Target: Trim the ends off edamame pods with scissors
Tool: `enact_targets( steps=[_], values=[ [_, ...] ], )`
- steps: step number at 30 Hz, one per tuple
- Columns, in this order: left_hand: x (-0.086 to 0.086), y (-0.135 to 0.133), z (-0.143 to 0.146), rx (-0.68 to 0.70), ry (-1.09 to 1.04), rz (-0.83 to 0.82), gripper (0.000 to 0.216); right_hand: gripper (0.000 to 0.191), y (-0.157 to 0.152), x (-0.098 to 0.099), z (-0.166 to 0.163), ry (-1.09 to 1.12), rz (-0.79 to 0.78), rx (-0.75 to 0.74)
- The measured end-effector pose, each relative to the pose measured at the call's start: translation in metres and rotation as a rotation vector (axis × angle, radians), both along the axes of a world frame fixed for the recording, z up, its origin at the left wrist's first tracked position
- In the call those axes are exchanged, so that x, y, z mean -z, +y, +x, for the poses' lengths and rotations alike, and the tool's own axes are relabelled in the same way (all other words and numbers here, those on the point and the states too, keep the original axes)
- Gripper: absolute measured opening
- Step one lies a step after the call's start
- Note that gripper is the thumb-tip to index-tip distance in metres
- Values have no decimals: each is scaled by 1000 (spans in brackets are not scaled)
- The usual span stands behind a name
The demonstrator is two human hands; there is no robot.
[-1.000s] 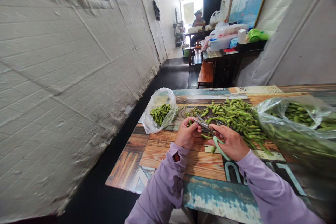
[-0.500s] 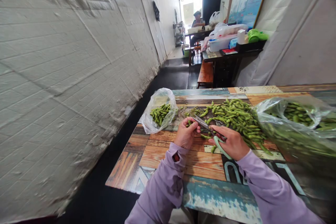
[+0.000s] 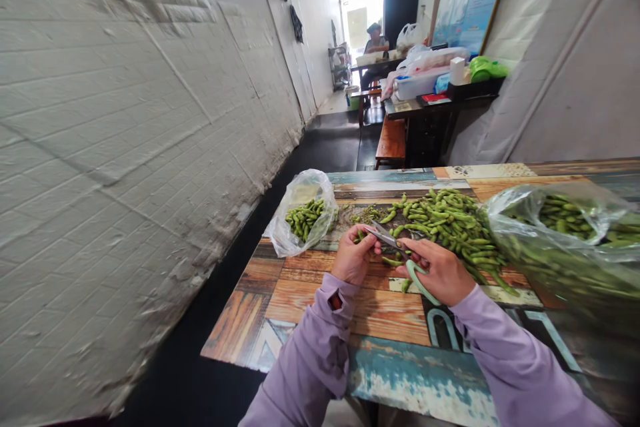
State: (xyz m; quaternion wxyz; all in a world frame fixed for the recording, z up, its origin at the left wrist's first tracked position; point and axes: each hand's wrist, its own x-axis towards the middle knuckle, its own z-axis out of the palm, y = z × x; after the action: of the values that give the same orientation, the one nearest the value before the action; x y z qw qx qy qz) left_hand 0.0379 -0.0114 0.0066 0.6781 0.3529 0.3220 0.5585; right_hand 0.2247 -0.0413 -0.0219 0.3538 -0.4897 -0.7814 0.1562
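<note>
Scissors (image 3: 418,280) with pale green handles are in my right hand (image 3: 443,271), their blades pointing left toward the other hand. My left hand (image 3: 354,257) pinches a green soybean pod (image 3: 359,236), mostly hidden by the fingers, right at the blade tips. Just beyond both hands spreads a heap of soybean pods (image 3: 450,220) on the table. Small trimmed bits (image 3: 367,214) lie near the blades. A few loose pods are beneath the scissors.
An open clear plastic bag (image 3: 327,210) with pods stands at the table's left. A larger clear bag (image 3: 520,240) of pods is at the right. The patterned table (image 3: 345,313) ends near a white wall (image 3: 150,147). Farther off, a person (image 3: 376,40) sits at another table.
Both hands stay in nearly the same place. The scissor blades look slightly more apart at the pod than before.
</note>
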Motion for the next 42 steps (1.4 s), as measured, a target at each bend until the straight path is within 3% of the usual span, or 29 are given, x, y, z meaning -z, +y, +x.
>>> enact_targets(
  steps=[23,29,35,42],
  values=[
    [3,2,-2,-6,25,-12,30,40,2,8,-2,74,-5,19],
    [2,4,-3,-10,-92,-63,30,46,6,15,-1,227,-150,142],
    [4,5,-5,44,-243,-205,18,50,6,17,0,285,-212,139],
    [3,5,-7,111,-436,-190,31,51,8,24,4,294,-218,134]
  ],
)
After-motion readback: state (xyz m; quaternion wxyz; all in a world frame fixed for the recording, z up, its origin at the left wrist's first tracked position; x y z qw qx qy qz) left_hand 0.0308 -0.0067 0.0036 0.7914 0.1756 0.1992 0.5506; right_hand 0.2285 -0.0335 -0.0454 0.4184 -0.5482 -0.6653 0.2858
